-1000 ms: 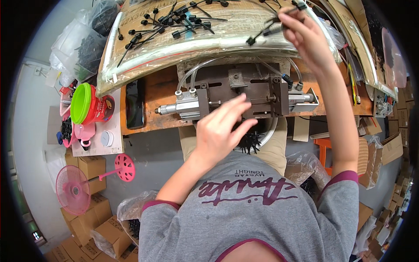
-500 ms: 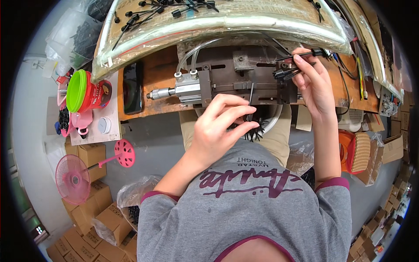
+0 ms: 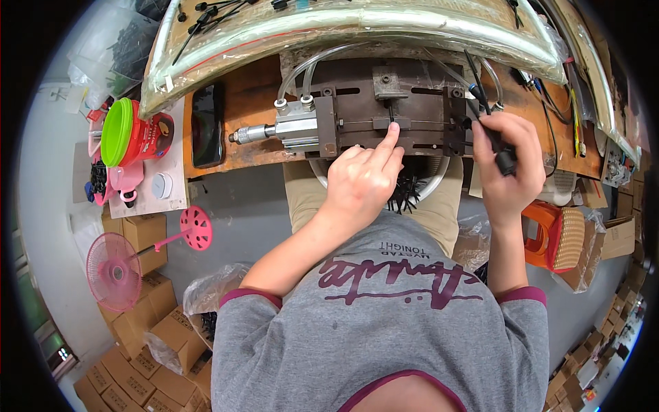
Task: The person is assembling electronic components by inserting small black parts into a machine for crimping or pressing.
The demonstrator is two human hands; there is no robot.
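A dark metal fixture (image 3: 357,106) with a silver air cylinder (image 3: 298,126) on its left side lies across the bench edge. My left hand (image 3: 364,180) reaches up to it, index finger stretched out and its tip on the small block (image 3: 382,123) at the centre. The other fingers are loosely bent, with nothing seen in them. A thin dark piece (image 3: 391,106) shows just beyond that fingertip. At the fixture's right end, my right hand (image 3: 516,161) is closed round several black rods with thick heads (image 3: 506,162). Some of their thin ends (image 3: 473,74) point up and away.
A plastic-wrapped board (image 3: 357,27) with more black rods stands behind the fixture. To the left are a phone (image 3: 209,127), a red bucket with a green rim (image 3: 141,137) and a pink fan (image 3: 115,271). Black parts (image 3: 405,193) hang below the fixture; an orange stool-like object (image 3: 546,237) sits right.
My left hand has gone from pinching a thin dark rod before the fixture to touching the central block with its index finger. My right hand has come lower, turning the black rods.
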